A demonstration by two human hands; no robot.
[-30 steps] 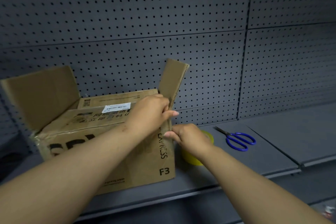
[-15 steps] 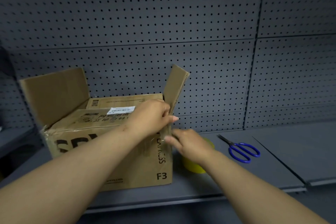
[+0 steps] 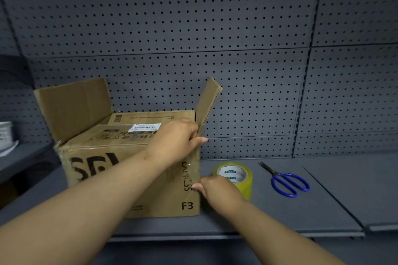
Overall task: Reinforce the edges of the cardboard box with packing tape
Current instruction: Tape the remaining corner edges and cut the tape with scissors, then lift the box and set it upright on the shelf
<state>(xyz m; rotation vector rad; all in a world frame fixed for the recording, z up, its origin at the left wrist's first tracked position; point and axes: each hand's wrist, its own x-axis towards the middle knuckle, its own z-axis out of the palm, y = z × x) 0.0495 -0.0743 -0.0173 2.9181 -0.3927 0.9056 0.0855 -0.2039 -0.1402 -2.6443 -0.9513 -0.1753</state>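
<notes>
A brown cardboard box (image 3: 129,178) stands on the grey shelf (image 3: 280,211), its left and right flaps raised. A strip of clear tape (image 3: 192,170) runs down the box's front right vertical edge. My left hand (image 3: 176,142) grips the top right corner of the box, fingers curled over the edge, thumb pointing right. My right hand (image 3: 217,187) presses its fingertips against the tape lower on that same edge. A yellowish roll of packing tape (image 3: 239,175) sits right behind my right hand, partly hidden by it.
Blue-handled scissors (image 3: 286,180) lie on the shelf to the right of the tape roll. A grey pegboard wall (image 3: 237,49) backs the shelf. A white object (image 3: 6,135) shows at the far left edge.
My right hand has slid down the box's right front edge, from just under the left hand to about mid-height, uncovering the tape roll. The left hand stays at the top corner.
</notes>
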